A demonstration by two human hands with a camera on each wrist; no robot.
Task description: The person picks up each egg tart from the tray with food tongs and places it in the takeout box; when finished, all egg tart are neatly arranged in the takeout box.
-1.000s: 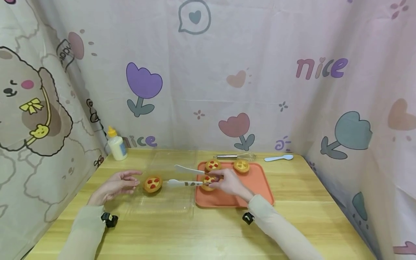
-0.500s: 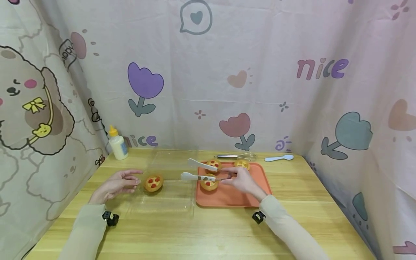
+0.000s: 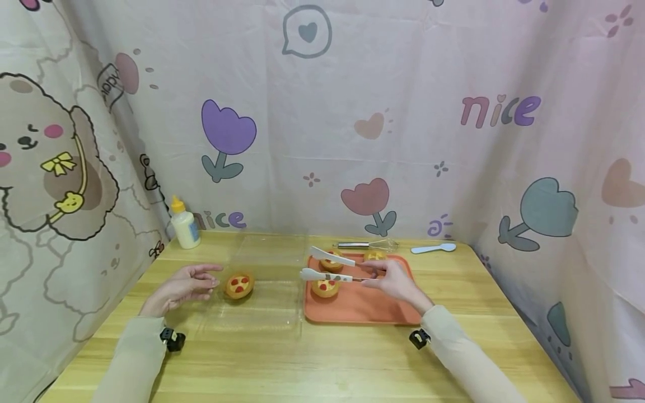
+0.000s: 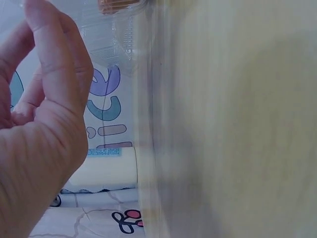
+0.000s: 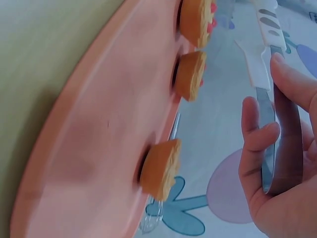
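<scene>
My right hand grips a pair of tongs with white tips and a bent metal strip. Their tips stand apart above the orange tray, with nothing between them. On the tray sit two tarts with red toppings, a front tart and a back tart, plus a plain yellow tart partly behind my right hand. Another red-topped tart lies in a clear plastic box. My left hand, fingers loosely bent and holding nothing, hovers at the box's left side; contact cannot be told.
At the back left stands a white bottle with a yellow cap. Behind the tray lie a whisk and a light blue spoon. A printed curtain hangs around the wooden table.
My right hand has moved right and drawn the tongs back from the clear box to over the tray. The tart in the box and my left hand have stayed in place.
</scene>
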